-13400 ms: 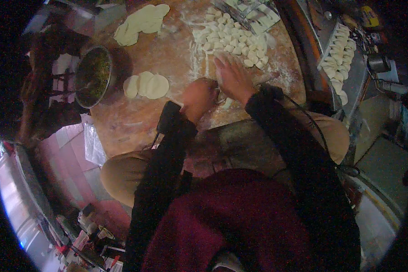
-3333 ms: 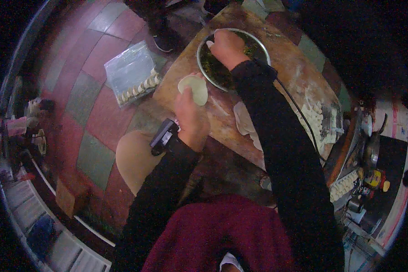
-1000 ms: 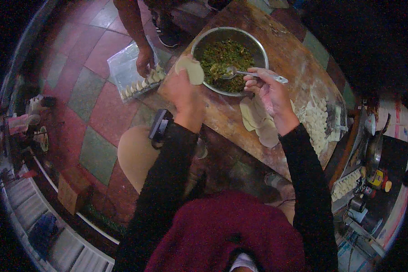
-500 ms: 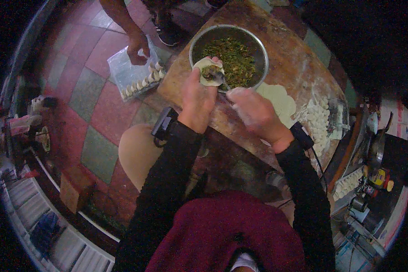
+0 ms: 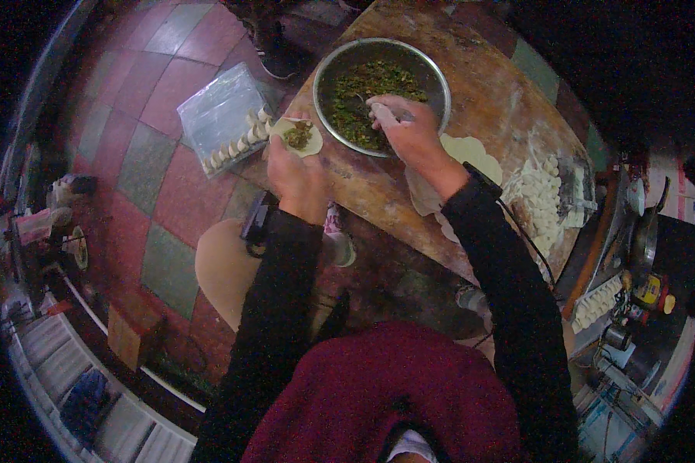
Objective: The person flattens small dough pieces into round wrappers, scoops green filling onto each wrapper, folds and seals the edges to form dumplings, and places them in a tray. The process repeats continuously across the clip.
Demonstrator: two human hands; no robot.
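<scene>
A maroon cloth garment (image 5: 386, 386), flanked by black fabric sleeves (image 5: 513, 324); beyond it, a black boxy wrist device (image 5: 258, 222), beige trousers (image 5: 222, 266).

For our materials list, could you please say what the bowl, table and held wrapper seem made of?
Bowl: probably smooth metal, from its shiny silvery rim. Table: likely worn, dull wood, given its blotchy brown top. Held wrapper: apparently soft, matte dough, being pale and thin.

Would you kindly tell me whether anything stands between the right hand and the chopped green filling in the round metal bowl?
Nothing visible does: the right hand reaches over the round metal bowl, only its metal spoon between it and the chopped green filling.
</scene>
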